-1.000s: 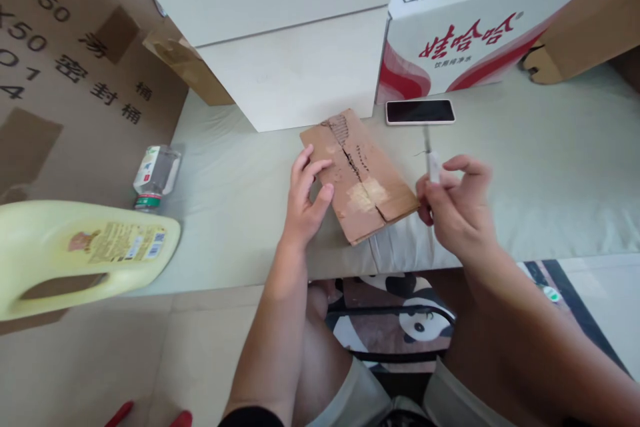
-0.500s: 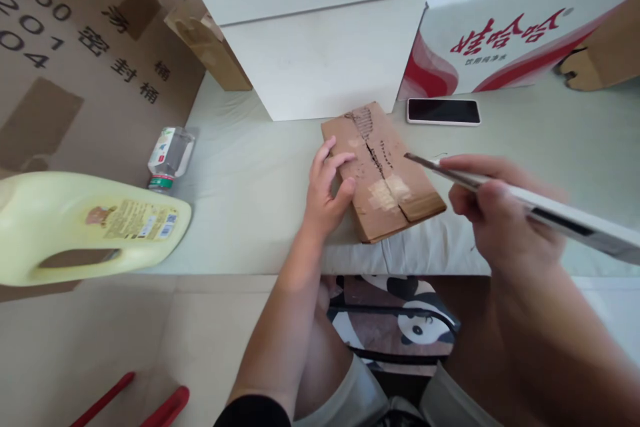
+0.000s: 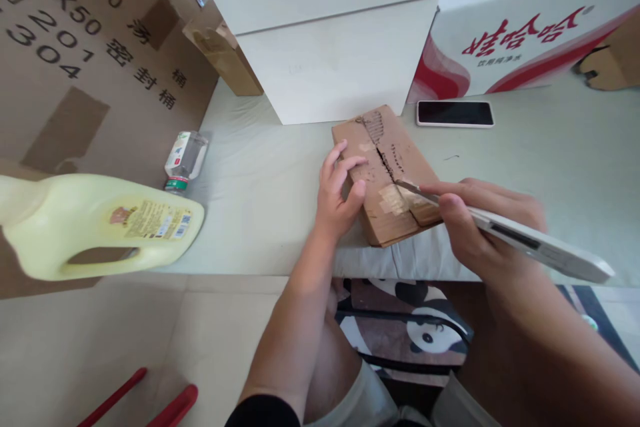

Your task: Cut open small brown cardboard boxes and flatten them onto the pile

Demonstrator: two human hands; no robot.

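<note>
A small brown cardboard box (image 3: pixel 357 137) lies flat near the front edge of the cloth-covered surface, with a dark ragged slit and patches of tape along its top seam. My left hand (image 3: pixel 340 190) rests on the box's left side, fingers spread over the top and thumb near the lower edge. In my right hand (image 3: pixel 480 220) is a white-handled utility knife (image 3: pixel 537 243), gripped with the index finger stretched forward along it. Its blade tip meets the box at the seam, just above the lower tape patch.
Behind the box stands a white carton (image 3: pixel 345 67). A phone (image 3: pixel 455 114) lies before a red-and-white carton (image 3: pixel 520 47). To the left are a clear bottle (image 3: pixel 187 160), a yellow jug (image 3: pixel 105 227) and a large printed carton (image 3: pixel 125 93). Red handles (image 3: pixel 173 407) show at lower left.
My right hand has moved left and down, bringing the knife's tip from above the box's right edge onto its seam. My left hand stays on the box. The view has shifted slightly.
</note>
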